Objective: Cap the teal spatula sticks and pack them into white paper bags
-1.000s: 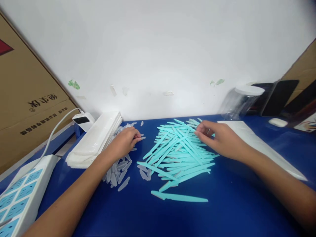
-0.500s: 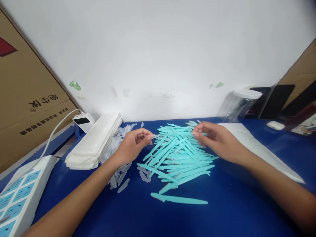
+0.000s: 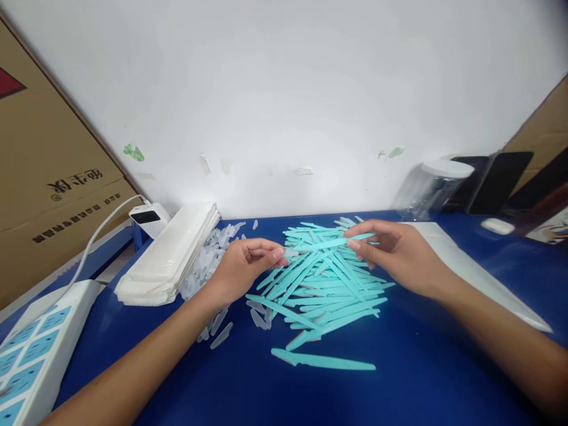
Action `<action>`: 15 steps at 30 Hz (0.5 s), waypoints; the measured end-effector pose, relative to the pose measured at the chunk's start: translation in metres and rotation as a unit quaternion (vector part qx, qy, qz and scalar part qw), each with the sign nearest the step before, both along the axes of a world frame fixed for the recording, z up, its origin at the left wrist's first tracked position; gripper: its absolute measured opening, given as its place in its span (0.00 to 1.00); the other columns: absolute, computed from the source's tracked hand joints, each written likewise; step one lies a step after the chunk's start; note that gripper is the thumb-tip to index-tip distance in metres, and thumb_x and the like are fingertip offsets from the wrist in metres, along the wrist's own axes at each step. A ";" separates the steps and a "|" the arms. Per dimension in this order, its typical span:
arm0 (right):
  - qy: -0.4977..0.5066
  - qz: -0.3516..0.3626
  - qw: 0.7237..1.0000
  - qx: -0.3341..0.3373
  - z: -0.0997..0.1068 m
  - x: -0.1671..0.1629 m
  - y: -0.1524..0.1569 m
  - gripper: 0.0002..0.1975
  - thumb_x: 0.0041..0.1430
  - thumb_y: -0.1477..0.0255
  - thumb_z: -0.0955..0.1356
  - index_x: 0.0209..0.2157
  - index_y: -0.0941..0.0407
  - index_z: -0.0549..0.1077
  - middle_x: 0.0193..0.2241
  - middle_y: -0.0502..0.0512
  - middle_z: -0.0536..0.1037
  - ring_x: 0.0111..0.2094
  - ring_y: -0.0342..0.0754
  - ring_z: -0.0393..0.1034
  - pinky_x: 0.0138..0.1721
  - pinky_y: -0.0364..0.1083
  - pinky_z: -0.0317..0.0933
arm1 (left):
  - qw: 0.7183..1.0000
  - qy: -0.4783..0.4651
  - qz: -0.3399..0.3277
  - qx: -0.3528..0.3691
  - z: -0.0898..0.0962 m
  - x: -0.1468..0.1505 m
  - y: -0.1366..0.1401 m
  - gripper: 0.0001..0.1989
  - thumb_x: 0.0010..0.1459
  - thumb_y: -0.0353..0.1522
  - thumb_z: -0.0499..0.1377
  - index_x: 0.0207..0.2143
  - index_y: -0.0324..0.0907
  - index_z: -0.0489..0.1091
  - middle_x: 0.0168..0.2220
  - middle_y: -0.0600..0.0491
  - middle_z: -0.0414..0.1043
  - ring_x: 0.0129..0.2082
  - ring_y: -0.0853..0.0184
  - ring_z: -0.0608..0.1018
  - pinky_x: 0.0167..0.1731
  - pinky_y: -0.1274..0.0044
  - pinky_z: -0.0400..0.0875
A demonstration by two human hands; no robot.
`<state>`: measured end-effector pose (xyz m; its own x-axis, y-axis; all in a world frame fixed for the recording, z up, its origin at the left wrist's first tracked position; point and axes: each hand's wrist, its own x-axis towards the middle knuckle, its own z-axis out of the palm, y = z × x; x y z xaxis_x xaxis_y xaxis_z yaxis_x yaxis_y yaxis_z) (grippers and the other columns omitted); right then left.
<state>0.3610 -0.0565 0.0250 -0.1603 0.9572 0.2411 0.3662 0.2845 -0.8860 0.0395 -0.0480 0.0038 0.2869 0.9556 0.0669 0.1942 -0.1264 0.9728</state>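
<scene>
Between the thumb and fingers of my left hand (image 3: 255,263) is a small translucent blade cap (image 3: 291,253). My right hand (image 3: 384,248) pinches a teal eyebrow razor (image 3: 326,244) by its handle end, the blade end pointing left. The razor's tip meets the cap; I cannot tell whether it sits inside. Below both hands lies a pile of teal eyebrow razors (image 3: 328,290), crossing one another. One single razor (image 3: 323,359) lies apart at the front. Loose translucent caps (image 3: 208,254) are heaped left of the pile, partly behind my left hand and forearm.
A stack of white plastic sleeves (image 3: 171,254) lies at left, by a white power bank (image 3: 151,219) and a power strip (image 3: 48,343). Right stand a clear jar (image 3: 426,189), a dark phone-like slab (image 3: 501,183) and a white case (image 3: 497,225). A wall (image 3: 284,106) rises behind.
My left hand has moved right and slightly down, bringing the cap to the razor's tip. The razor in my right hand now tilts slightly, left end lower.
</scene>
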 end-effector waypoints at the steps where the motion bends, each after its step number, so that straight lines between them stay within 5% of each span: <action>1: -0.002 0.000 1.000 0.000 0.000 0.000 0.000 0.25 0.57 0.46 0.78 0.40 0.53 0.85 0.29 0.55 0.81 0.22 0.45 0.70 0.22 0.45 0.68 | 1.000 0.000 -0.001 0.002 0.000 0.001 -0.001 0.18 0.64 0.48 0.71 0.43 0.43 0.84 0.38 0.47 0.88 0.42 0.58 0.88 0.48 0.68 0.83; 15: -0.011 0.007 1.000 -0.024 -0.002 -0.006 -0.006 0.21 0.56 0.50 0.80 0.39 0.52 0.88 0.21 0.52 0.77 0.20 0.44 0.64 0.19 0.44 0.57 | 1.000 -0.005 0.002 -0.011 -0.003 0.006 -0.005 0.18 0.62 0.48 0.72 0.42 0.43 0.84 0.36 0.47 0.88 0.38 0.58 0.88 0.46 0.67 0.82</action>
<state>0.3545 -0.0625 0.0229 -0.1782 0.9651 0.1919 0.3823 0.2476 -0.8902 0.0459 -0.0526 0.0011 0.2826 0.9580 0.0484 0.1854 -0.1041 0.9771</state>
